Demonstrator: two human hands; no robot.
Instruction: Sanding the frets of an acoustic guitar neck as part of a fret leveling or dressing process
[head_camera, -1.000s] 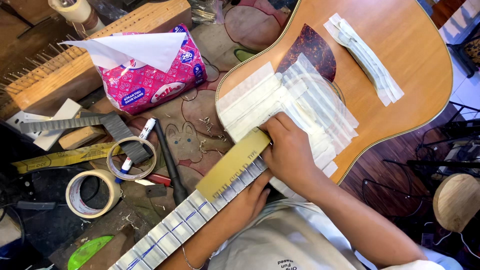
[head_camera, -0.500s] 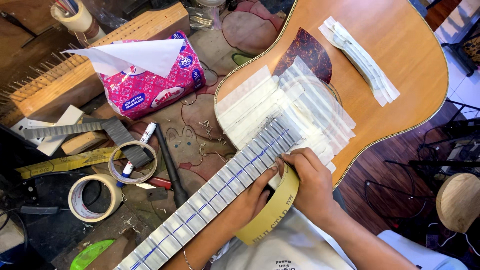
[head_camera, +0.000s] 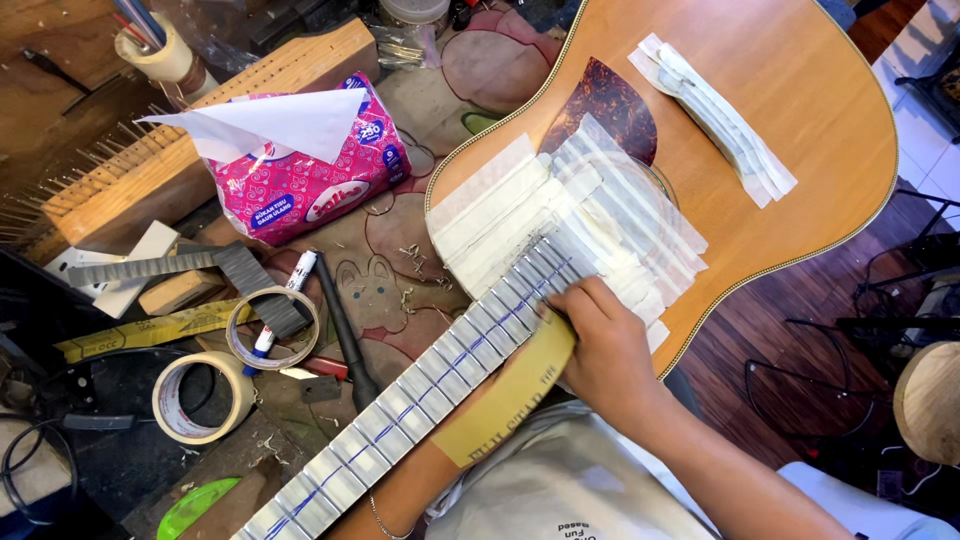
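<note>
Big guitar (head_camera: 790, 150) at 1 o'clock, patched with pale tape strips. Long neck (head_camera: 420, 385) sloping down to 7 o'clock, taped between the frets. Yellow tape roll (head_camera: 510, 400) at 6 o'clock, touching the neck. Right hand (head_camera: 610, 350) gripping it, fingers curled close together. Looks like taping the neck; likely needs a slow, straight pull. Left hand hidden under the neck, fingers impossible to tell. Neck end cut off.
</note>
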